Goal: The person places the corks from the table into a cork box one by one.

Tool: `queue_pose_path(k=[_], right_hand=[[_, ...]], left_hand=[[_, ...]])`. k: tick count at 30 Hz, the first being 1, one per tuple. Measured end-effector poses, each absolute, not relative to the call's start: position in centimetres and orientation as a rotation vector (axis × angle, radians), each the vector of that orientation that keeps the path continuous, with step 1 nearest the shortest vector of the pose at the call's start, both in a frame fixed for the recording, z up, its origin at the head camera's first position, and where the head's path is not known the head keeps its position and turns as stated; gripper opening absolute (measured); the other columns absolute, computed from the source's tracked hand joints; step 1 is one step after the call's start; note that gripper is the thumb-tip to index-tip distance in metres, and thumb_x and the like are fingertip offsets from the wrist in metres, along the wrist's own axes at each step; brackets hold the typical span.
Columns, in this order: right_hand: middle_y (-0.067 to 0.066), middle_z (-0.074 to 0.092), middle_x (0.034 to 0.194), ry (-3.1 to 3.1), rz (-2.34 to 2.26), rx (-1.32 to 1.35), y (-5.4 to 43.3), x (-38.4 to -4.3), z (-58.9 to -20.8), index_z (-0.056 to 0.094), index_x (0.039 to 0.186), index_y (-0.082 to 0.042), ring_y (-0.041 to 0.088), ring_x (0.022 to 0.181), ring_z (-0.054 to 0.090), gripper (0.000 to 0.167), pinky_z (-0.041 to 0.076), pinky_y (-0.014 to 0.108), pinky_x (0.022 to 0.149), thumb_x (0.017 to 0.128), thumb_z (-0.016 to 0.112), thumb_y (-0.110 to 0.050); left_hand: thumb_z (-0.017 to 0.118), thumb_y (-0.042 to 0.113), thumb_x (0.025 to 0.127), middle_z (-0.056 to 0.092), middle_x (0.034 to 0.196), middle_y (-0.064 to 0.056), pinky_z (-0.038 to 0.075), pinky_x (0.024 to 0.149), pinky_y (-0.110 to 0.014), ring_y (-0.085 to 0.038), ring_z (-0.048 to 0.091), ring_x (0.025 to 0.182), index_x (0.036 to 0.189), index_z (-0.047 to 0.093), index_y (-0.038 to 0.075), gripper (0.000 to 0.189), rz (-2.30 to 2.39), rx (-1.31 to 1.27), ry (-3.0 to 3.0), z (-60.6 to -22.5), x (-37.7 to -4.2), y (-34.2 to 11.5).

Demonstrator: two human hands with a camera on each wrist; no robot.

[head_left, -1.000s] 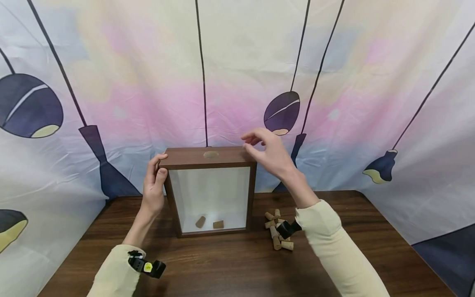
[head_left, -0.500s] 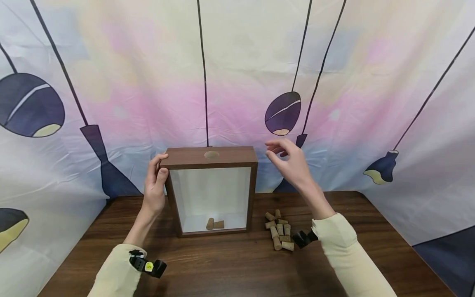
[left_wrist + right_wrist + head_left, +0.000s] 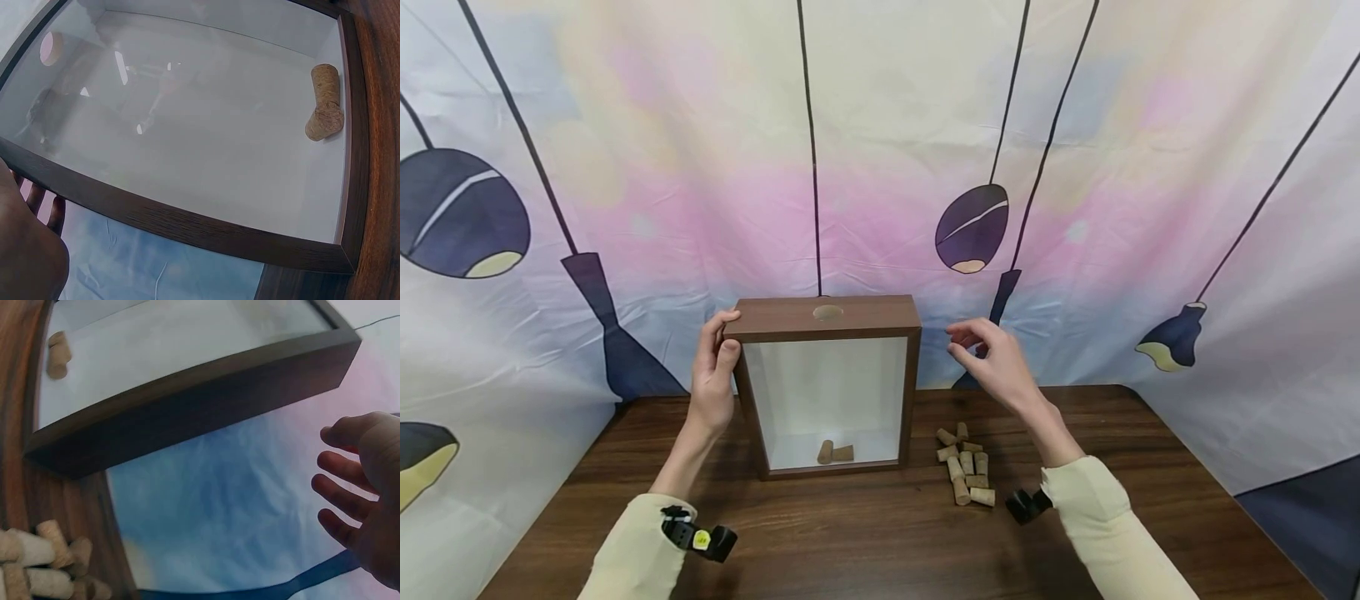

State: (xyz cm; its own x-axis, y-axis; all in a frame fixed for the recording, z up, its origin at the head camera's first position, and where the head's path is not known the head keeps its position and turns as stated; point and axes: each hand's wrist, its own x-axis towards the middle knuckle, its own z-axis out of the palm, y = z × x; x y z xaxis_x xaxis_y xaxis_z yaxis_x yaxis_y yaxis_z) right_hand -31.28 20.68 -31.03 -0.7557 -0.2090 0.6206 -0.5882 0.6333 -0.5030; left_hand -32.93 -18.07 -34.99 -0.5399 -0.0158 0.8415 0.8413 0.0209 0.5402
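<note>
A dark wooden shadow box [image 3: 914, 392] with a clear front and white inside stands upright on the table. A round hole [image 3: 828, 313] opens in its top. Two corks [image 3: 825, 452] lie together on its floor, seen also through the front in the left wrist view. My left hand [image 3: 712, 379] grips the box's left side near the top corner, thumb at the front edge. To the right of the box my right hand [image 3: 996, 362] is in the air, fingers loosely bent, with nothing in it. Below it lies a pile of corks [image 3: 966, 462].
The brown wooden table [image 3: 850, 542] has rounded back corners. Behind it hangs a pastel cloth backdrop [image 3: 880, 150] printed with dark lamps. Black cameras are strapped to both wrists, over cream sleeves [image 3: 1090, 500].
My right hand has drawn away from above the box, moving right and then down toward the pile. Inside the box, one cork has rolled against the other. The left hand stays put.
</note>
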Motion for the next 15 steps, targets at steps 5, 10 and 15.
queue_pose_path(k=[5,10,15], right_hand=[[0.005,0.069,0.103,-2.383,0.943,0.632,21.3,-31.3,-32.6,0.071,0.116,-0.011,0.019,0.089,0.065,0.023,0.052,0.037,0.075,0.094,0.069,-0.015],[0.004,0.068,0.100,-2.412,0.938,0.632,21.9,-31.4,-34.3,0.071,0.114,-0.011,0.018,0.086,0.065,0.021,0.053,0.041,0.075,0.093,0.070,-0.015],[0.006,0.068,0.102,-2.465,0.970,0.628,22.5,-31.7,-36.0,0.071,0.115,-0.009,0.018,0.088,0.065,0.022,0.052,0.031,0.074,0.093,0.069,-0.013]], left_hand=[[0.039,0.019,0.108,0.041,0.139,0.004,0.022,0.090,-0.025,-0.016,0.034,0.116,0.141,0.037,-0.008,0.043,-1.593,-0.864,-1.623,-35.0,-33.0,-18.0],[0.039,0.020,0.108,0.041,0.136,0.004,0.022,0.088,-0.025,-0.012,0.036,0.107,0.141,0.037,-0.007,0.043,-1.584,-0.852,-1.635,-34.9,-32.9,-18.1],[0.038,0.018,0.108,0.042,0.134,0.003,0.022,0.085,-0.025,-0.009,0.035,0.096,0.141,0.038,-0.007,0.042,-1.586,-0.851,-1.633,-34.9,-32.9,-18.0]])
